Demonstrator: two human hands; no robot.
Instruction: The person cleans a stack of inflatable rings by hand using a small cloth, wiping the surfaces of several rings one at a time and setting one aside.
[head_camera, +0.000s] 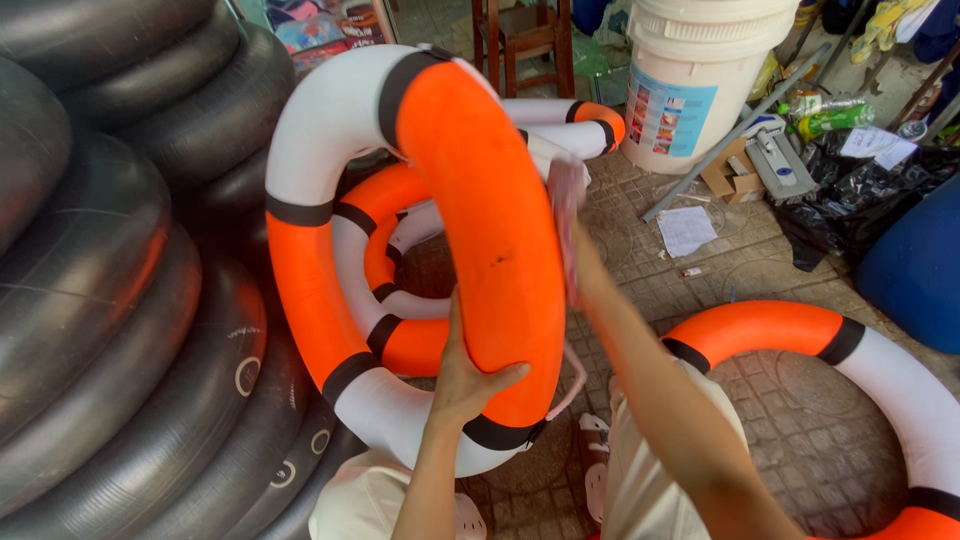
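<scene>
Upright orange-white life ring (480, 190), black bands; left hand (468, 378) grips it; right hand (566, 205) clutches pink cloth (570, 300).

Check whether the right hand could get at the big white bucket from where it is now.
Probably not without letting go and stepping forward. The right hand is pressing a cloth against the upright orange-and-white ring, and the white bucket stands well beyond it across the paved floor, with another ring lying between.
</scene>
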